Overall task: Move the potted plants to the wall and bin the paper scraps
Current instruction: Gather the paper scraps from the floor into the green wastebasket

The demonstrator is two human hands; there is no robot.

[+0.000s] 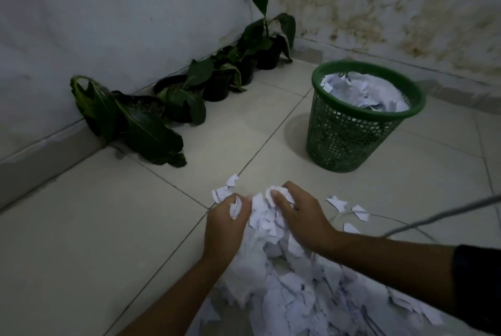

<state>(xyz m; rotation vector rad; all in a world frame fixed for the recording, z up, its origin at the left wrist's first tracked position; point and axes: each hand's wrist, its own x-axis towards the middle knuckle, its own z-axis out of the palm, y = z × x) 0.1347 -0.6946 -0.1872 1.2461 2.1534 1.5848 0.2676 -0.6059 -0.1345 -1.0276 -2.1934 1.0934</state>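
Together, the left hand [226,223] and right hand [299,212] curl around a bunch from the heap of torn white paper scraps [284,281] on the pale tiled floor [95,227]; the green plastic mesh bin [360,118] stands beyond, black-potted leafy plants [189,91] lining the wall [108,24].

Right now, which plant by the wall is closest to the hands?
The droopy plant at the near end of the row; its big leaves sag onto the floor. The other plants run farther off toward the corner.

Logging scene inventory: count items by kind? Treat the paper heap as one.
Potted plants: 5, in a row along the wall
Green bin: 1, scraps inside
Paper heap: 1, gripped by left hand and right hand
Cable: 1
Total: 8
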